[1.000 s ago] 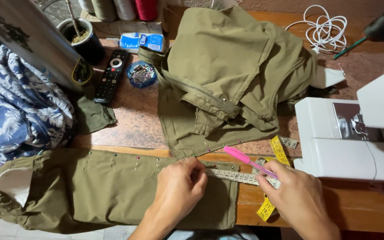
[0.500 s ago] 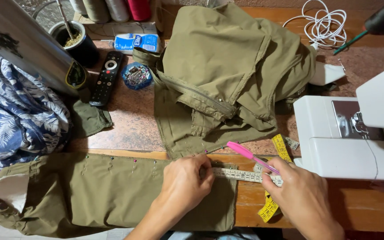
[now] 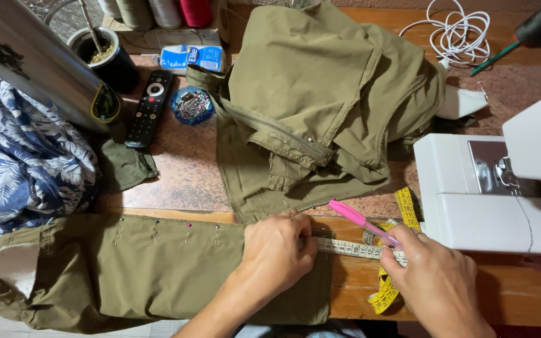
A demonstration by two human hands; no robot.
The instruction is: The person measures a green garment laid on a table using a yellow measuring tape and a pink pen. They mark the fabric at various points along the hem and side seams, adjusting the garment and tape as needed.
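Already your pinned olive-green trouser leg (image 3: 126, 275) lies flat along the near edge of the wooden table (image 3: 358, 294), a row of coloured-head pins (image 3: 186, 226) set along its upper seam at the left and middle. Your left hand (image 3: 277, 256) presses knuckles-down on the cloth's right end, fingers curled over the start of the yellow-and-white measuring tape (image 3: 352, 249), pinning it there. Your right hand (image 3: 436, 281) grips a pink pen (image 3: 361, 222) between thumb and fingers while holding the tape stretched rightward; the rest of it loops off the table edge. Behind sits a crumpled olive garment (image 3: 327, 100), and right of you a white sewing machine (image 3: 496, 200). I judge pinning largely done, measuring under way, no stitching started.
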